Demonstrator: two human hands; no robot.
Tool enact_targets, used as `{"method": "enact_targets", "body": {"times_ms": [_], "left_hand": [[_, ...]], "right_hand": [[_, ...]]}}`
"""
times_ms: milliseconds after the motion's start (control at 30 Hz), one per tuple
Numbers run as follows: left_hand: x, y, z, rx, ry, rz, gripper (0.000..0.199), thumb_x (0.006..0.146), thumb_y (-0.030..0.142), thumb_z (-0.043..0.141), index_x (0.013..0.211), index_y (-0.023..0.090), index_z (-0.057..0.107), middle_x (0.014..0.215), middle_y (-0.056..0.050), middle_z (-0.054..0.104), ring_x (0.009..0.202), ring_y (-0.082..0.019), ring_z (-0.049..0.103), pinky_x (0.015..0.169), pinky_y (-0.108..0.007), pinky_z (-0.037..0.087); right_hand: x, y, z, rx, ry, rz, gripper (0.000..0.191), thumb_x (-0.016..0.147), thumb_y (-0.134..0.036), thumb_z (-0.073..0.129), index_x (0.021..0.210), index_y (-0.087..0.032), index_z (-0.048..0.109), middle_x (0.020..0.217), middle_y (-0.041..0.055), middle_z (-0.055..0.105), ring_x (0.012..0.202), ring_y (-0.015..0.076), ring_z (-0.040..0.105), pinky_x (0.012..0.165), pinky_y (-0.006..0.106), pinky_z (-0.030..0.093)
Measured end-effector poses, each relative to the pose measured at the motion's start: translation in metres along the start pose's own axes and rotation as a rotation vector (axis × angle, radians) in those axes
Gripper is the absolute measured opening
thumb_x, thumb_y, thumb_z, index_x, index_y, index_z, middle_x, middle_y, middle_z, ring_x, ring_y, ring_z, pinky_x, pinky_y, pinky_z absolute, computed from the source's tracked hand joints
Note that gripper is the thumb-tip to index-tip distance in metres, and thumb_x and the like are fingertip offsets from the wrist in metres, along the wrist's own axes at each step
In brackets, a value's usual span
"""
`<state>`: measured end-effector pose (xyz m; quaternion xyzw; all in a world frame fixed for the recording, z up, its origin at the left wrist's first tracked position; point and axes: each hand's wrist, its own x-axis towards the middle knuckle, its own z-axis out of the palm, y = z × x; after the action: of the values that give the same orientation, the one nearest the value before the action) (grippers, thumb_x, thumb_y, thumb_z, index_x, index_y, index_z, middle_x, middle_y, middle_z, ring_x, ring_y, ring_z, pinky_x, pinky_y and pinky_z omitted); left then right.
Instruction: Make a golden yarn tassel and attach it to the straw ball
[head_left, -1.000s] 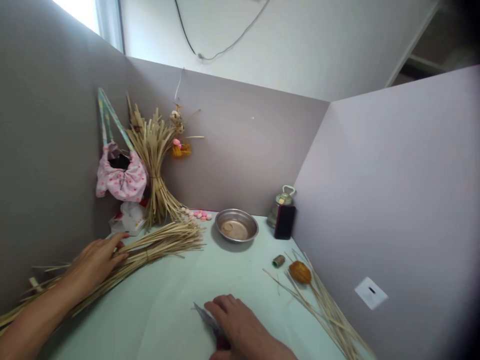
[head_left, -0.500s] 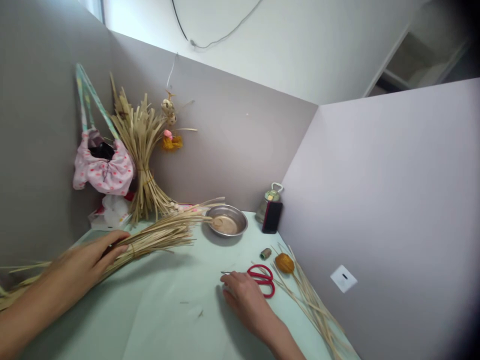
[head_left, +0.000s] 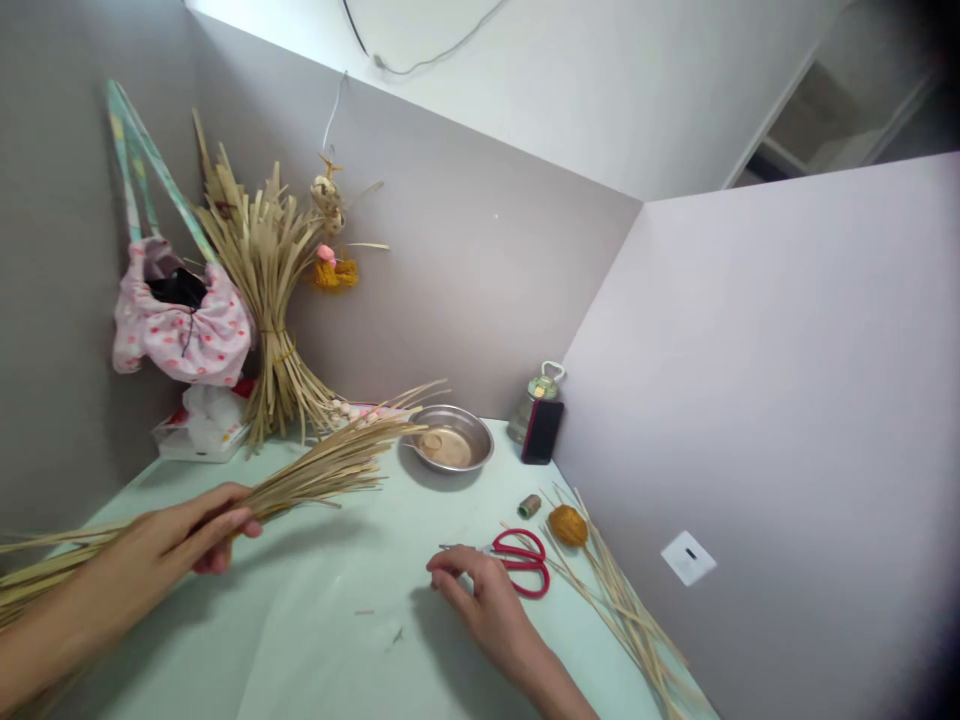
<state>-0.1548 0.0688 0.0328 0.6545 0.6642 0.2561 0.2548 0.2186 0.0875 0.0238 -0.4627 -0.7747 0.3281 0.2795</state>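
My left hand (head_left: 202, 530) is wrapped round a long bundle of dry straw strips (head_left: 330, 465) at the left of the table. The bundle's frayed end points right toward the metal bowl (head_left: 454, 440), and its other end runs out behind my forearm. My right hand (head_left: 476, 595) hovers over the table with bent fingers and nothing visible in them. Just beyond it lie the red-handled scissors (head_left: 529, 562), their blades partly hidden by my fingers. A spool of thread (head_left: 529, 506) and a brown-yellow ball (head_left: 568, 525) rest near the scissors.
Loose straw strips (head_left: 626, 610) lie along the right wall. A phone (head_left: 543, 432) leans against a bottle (head_left: 525, 405) at the back. Another tied straw bundle (head_left: 274, 290) stands beside a hanging pink bag (head_left: 195, 340) and a tissue pack (head_left: 202, 430). Small scraps dot the table.
My left hand has closed round the straw bundle and raised it slightly off the table. My right hand has drawn a little left, away from the scissors. The view has shifted slightly.
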Motion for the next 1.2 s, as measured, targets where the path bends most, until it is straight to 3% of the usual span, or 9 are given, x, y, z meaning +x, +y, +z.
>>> {"method": "enact_targets", "body": {"times_ms": [133, 233, 333, 467, 600, 800, 1033, 1200], "left_hand": [[-0.004, 0.028, 0.021, -0.379, -0.201, 0.0, 0.047, 0.086, 0.069, 0.039, 0.084, 0.037, 0.073, 0.065, 0.0, 0.069, 0.065, -0.028, 0.067, 0.065, -0.037, 0.054], [-0.001, 0.04, 0.047, -0.604, -0.376, -0.018, 0.039, 0.081, 0.071, 0.048, 0.085, 0.04, 0.072, 0.082, -0.001, 0.075, 0.061, -0.028, 0.069, 0.06, -0.041, 0.054], [0.005, 0.045, 0.072, -0.734, -0.41, -0.003, 0.031, 0.083, 0.066, 0.053, 0.079, 0.04, 0.071, 0.083, -0.001, 0.075, 0.058, -0.026, 0.069, 0.056, -0.039, 0.053], [0.009, 0.04, 0.099, -0.783, -0.38, -0.007, 0.034, 0.084, 0.064, 0.053, 0.072, 0.037, 0.069, 0.061, -0.002, 0.069, 0.052, -0.024, 0.066, 0.054, -0.036, 0.05], [0.003, 0.032, 0.117, -0.818, -0.363, -0.042, 0.035, 0.082, 0.067, 0.056, 0.073, 0.033, 0.064, 0.061, -0.001, 0.068, 0.05, -0.021, 0.064, 0.051, -0.033, 0.047], [-0.004, 0.03, 0.124, -0.872, -0.383, -0.08, 0.04, 0.081, 0.066, 0.059, 0.075, 0.026, 0.059, 0.065, -0.003, 0.07, 0.055, -0.02, 0.064, 0.056, -0.031, 0.047], [-0.012, 0.04, 0.119, -0.732, -0.319, 0.025, 0.03, 0.089, 0.051, 0.057, 0.078, 0.023, 0.055, 0.068, 0.001, 0.068, 0.062, -0.019, 0.062, 0.065, -0.03, 0.048], [-0.018, 0.045, 0.121, -0.606, -0.303, 0.046, 0.037, 0.09, 0.058, 0.051, 0.078, 0.023, 0.05, 0.06, 0.004, 0.058, 0.057, -0.017, 0.057, 0.059, -0.027, 0.047]], "right_hand": [[0.008, -0.003, 0.007, 0.334, 0.03, 0.096, 0.022, 0.088, -0.031, 0.058, 0.08, -0.015, 0.071, 0.071, 0.0044, 0.07, 0.069, 0.0169, 0.063, 0.068, 0.027, 0.046], [0.021, -0.008, 0.006, 0.521, 0.071, 0.123, 0.025, 0.083, -0.039, 0.064, 0.078, -0.015, 0.069, 0.061, 0.0019, 0.066, 0.057, 0.0136, 0.057, 0.061, 0.026, 0.044], [0.037, -0.02, -0.004, 0.565, 0.139, 0.084, 0.029, 0.081, -0.044, 0.067, 0.078, -0.015, 0.068, 0.059, 0.0006, 0.063, 0.054, 0.0121, 0.053, 0.058, 0.025, 0.042], [0.053, -0.037, -0.016, 0.518, 0.246, 0.006, 0.028, 0.082, -0.041, 0.066, 0.071, -0.015, 0.063, 0.06, 0.0005, 0.062, 0.055, 0.011, 0.051, 0.057, 0.024, 0.042], [0.061, -0.037, -0.009, 0.531, 0.295, -0.023, 0.018, 0.08, -0.035, 0.066, 0.08, -0.016, 0.064, 0.067, -0.0005, 0.059, 0.06, 0.0122, 0.051, 0.056, 0.024, 0.044], [0.063, -0.032, 0.004, 0.435, 0.28, -0.016, 0.01, 0.081, -0.026, 0.063, 0.082, -0.016, 0.066, 0.07, 0.0007, 0.06, 0.065, 0.0138, 0.053, 0.059, 0.025, 0.047], [0.052, -0.045, -0.011, 0.356, 0.415, -0.047, 0.015, 0.087, -0.029, 0.059, 0.081, -0.018, 0.066, 0.07, 0.0003, 0.061, 0.065, 0.0144, 0.055, 0.061, 0.026, 0.046], [0.044, -0.05, -0.025, 0.093, 0.624, -0.228, 0.017, 0.093, -0.03, 0.056, 0.102, -0.021, 0.068, 0.099, 0.0055, 0.064, 0.094, 0.0198, 0.059, 0.087, 0.033, 0.047]]}}
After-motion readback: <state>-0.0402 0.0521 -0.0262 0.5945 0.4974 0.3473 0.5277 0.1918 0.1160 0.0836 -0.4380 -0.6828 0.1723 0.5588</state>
